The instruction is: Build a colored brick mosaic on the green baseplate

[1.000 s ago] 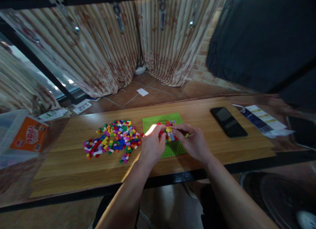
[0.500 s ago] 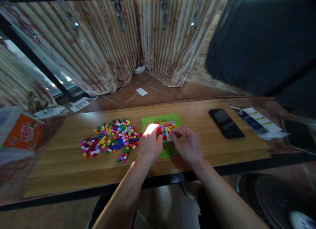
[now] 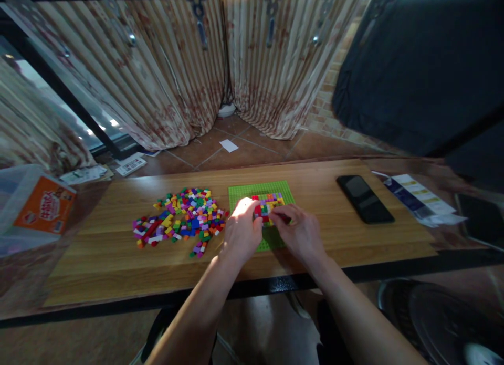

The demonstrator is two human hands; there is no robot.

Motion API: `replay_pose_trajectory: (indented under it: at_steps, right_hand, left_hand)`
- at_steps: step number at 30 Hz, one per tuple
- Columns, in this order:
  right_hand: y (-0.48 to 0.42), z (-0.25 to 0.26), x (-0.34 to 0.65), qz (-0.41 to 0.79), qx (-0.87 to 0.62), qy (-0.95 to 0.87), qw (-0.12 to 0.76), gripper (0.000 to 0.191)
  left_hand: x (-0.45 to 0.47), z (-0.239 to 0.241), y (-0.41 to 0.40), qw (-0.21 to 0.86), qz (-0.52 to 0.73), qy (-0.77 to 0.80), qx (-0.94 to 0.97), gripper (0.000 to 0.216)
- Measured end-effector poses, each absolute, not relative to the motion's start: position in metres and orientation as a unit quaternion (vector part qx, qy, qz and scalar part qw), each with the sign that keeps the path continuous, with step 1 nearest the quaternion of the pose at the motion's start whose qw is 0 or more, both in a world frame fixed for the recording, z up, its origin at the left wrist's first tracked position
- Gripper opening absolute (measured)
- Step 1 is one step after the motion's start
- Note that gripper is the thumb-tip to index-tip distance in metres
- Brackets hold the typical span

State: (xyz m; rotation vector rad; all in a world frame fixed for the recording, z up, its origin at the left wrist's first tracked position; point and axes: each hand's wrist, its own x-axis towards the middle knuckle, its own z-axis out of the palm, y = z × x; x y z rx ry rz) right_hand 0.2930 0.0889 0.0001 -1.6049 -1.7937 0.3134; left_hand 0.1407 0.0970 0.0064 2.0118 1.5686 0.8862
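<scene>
A green studded baseplate [image 3: 241,191] lies on the table before me, with a patch of coloured toy bricks [image 3: 271,198] built on it. My left hand [image 3: 242,226] rests at the patch's left side, thumb and fingers closed about a red toy brick [image 3: 258,210] there. From the right, my right hand [image 3: 301,229] reaches over the patch with thumb and forefinger pinched together at the bricks. Whatever is between those fingertips is too small and covered to make out. Both hands hide part of the bricks and the baseplate.
Left of the baseplate spreads a loose pile of toy bricks [image 3: 192,224] on the wooden table [image 3: 129,278]. A black phone [image 3: 365,199] lies to the right, with papers [image 3: 425,197] beyond it. A clear plastic box with an orange label [image 3: 45,206] stands at far left.
My right hand's pinched fingertips have shifted slightly left across the brick patch, closer to my left hand. My left hand stays at the red brick. The whole view has shifted a little.
</scene>
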Motion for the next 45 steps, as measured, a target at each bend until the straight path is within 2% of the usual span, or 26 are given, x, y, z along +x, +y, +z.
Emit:
replay_pose_trajectory:
  at_steps: [7, 12, 21, 35, 45]
  right_hand:
    - [0.089, 0.005, 0.297, 0.139, -0.619, -0.665, 0.394, 0.020]
    - [0.091, 0.007, 0.300, 0.167, -0.624, -0.627, 0.435, 0.022]
    - [0.091, 0.006, 0.300, 0.173, -0.648, -0.622, 0.403, 0.021]
    - [0.091, 0.005, 0.300, 0.182, -0.637, -0.629, 0.407, 0.023]
    - [0.092, 0.002, 0.309, 0.137, -0.649, -0.636, 0.394, 0.027]
  left_hand:
    - [0.141, 0.013, 0.094, 0.208, 0.307, 0.575, 0.729, 0.040]
    - [0.148, 0.015, 0.087, 0.143, 0.261, 0.553, 0.779, 0.044]
    - [0.162, 0.009, 0.074, 0.058, 0.167, 0.562, 0.808, 0.052]
    - [0.171, 0.006, 0.072, 0.042, 0.161, 0.587, 0.792, 0.041]
    - [0.169, 0.003, 0.067, 0.060, 0.194, 0.580, 0.789, 0.043]
